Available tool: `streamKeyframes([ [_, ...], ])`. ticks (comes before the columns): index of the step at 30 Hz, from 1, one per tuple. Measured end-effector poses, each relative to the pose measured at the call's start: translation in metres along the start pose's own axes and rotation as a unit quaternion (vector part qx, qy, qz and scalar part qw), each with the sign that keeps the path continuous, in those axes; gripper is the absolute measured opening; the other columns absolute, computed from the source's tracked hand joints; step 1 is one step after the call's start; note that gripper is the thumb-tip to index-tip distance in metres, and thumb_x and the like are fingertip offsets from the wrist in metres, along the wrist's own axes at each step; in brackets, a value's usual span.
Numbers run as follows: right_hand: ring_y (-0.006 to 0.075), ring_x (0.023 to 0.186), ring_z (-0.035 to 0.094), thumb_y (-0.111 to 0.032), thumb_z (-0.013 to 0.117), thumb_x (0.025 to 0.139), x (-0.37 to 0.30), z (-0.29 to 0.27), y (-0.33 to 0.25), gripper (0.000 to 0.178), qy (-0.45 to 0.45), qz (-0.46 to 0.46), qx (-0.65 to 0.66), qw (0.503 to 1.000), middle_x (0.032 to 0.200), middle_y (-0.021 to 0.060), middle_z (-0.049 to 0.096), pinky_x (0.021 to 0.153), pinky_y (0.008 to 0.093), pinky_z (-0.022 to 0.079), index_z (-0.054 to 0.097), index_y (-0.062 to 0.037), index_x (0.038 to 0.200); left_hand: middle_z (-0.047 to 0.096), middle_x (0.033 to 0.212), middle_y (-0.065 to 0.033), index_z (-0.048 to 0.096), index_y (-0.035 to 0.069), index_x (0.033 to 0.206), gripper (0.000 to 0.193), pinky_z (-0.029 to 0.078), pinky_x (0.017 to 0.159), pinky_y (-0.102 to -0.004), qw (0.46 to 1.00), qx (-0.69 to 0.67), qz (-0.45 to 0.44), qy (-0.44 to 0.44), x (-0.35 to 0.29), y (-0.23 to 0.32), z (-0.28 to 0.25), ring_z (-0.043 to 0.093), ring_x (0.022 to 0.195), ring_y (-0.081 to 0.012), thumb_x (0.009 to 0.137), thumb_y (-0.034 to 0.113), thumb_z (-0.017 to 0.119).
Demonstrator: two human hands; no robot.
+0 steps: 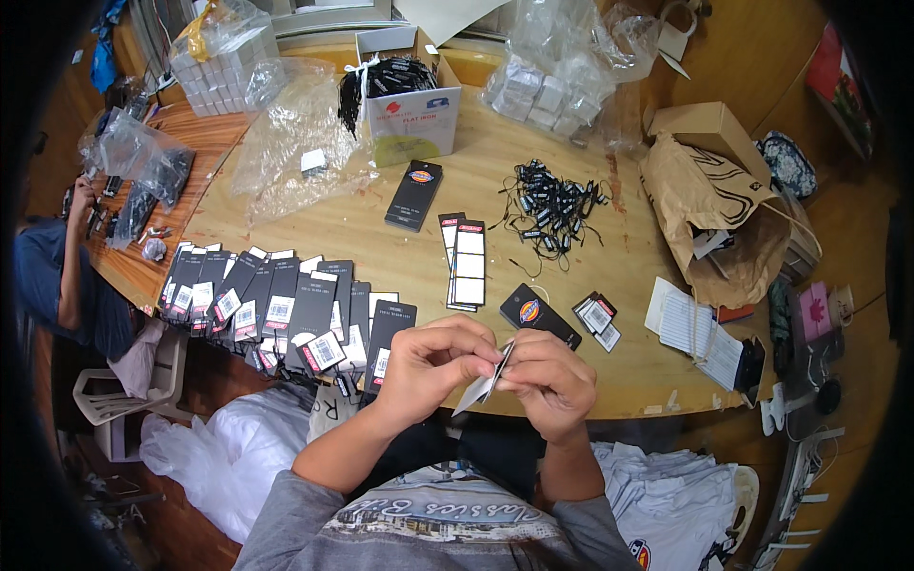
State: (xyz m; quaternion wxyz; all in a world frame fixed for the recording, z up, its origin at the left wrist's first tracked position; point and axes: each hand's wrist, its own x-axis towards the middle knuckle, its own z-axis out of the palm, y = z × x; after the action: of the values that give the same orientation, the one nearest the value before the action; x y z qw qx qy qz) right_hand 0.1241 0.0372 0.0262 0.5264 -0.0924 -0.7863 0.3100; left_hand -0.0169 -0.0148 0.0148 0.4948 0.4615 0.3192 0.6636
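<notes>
Between them, your left hand [433, 369] and right hand [552, 383] pinch thin tags [484, 384] in closed fingers, long edges slanting down-left.

Downward fisheye view from the head

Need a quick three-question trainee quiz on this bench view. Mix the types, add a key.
1. Open: what are the left hand and right hand doing in front of the shirt?
2. True or false: the white box toward the back of the table holds a bundle of black cords.
3. Choose one. The brown paper bag lies: A) left of the hands; B) between the hands; C) right of the hands.

Key:
1. Pinching a thin tag between their fingertips; whether it is more than one layer is unclear.
2. True.
3. C.
</notes>
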Motion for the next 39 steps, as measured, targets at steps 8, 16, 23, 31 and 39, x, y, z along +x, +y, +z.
streamKeyframes([
  [8, 0.0150, 0.070, 0.051, 0.004, 0.068, 0.060, -0.009, 0.008, 0.002, 0.035, 0.103, 0.148, 0.228, 0.957, 0.083, 0.0100, 0.047, 0.060, 0.0237, 0.043, 0.049, -0.0017, 0.089, 0.055, 0.084, -0.0091, 0.059, -0.004, 0.077, 0.009, 0.044, 0.063, -0.0210, 0.992, -0.099, -0.064, -0.039, 0.000, -0.003, 0.002, 0.053, 0.075, -0.0114, 0.069, -0.003, 0.062],
  [16, 0.0149, 0.062, 0.052, 0.000, 0.070, 0.058, -0.005, -0.004, 0.000, 0.024, 0.018, 0.134, 0.067, 0.988, 0.074, 0.0084, 0.053, 0.055, 0.0229, 0.042, 0.055, -0.0013, 0.077, 0.054, 0.085, -0.0106, 0.058, -0.004, 0.076, 0.009, 0.044, 0.065, -0.0227, 0.989, -0.119, -0.077, -0.042, 0.001, 0.004, 0.005, 0.053, 0.076, -0.0124, 0.068, -0.002, 0.063],
  [23, 0.0145, 0.064, 0.051, -0.001, 0.068, 0.060, -0.009, -0.001, -0.003, 0.023, 0.018, 0.148, 0.037, 0.988, 0.074, 0.0072, 0.051, 0.056, 0.0226, 0.041, 0.054, -0.0016, 0.078, 0.055, 0.083, -0.0112, 0.053, -0.004, 0.075, 0.009, 0.044, 0.065, -0.0225, 0.987, -0.148, -0.067, -0.004, -0.003, -0.006, 0.010, 0.053, 0.075, -0.0123, 0.071, 0.000, 0.061],
  [31, 0.0114, 0.075, 0.050, 0.000, 0.055, 0.077, -0.023, 0.032, -0.004, 0.024, 0.154, 0.254, 0.281, 0.913, 0.086, 0.0075, 0.047, 0.065, 0.0219, 0.043, 0.043, -0.0004, 0.098, 0.055, 0.081, -0.0154, 0.042, -0.002, 0.079, 0.008, 0.046, 0.067, -0.0254, 0.991, 0.037, 0.106, 0.078, 0.000, 0.003, 0.012, 0.054, 0.071, -0.0150, 0.079, -0.002, 0.049],
  [39, 0.0115, 0.069, 0.054, 0.001, 0.056, 0.074, -0.040, 0.001, 0.001, 0.020, -0.060, 0.410, 0.226, 0.882, 0.080, 0.0066, 0.057, 0.064, 0.0214, 0.044, 0.055, 0.0015, 0.094, 0.054, 0.075, -0.0172, 0.035, 0.001, 0.081, 0.014, 0.047, 0.059, -0.0255, 0.975, 0.014, 0.192, 0.107, 0.006, 0.017, -0.003, 0.054, 0.062, -0.0161, 0.083, 0.007, 0.047],
])
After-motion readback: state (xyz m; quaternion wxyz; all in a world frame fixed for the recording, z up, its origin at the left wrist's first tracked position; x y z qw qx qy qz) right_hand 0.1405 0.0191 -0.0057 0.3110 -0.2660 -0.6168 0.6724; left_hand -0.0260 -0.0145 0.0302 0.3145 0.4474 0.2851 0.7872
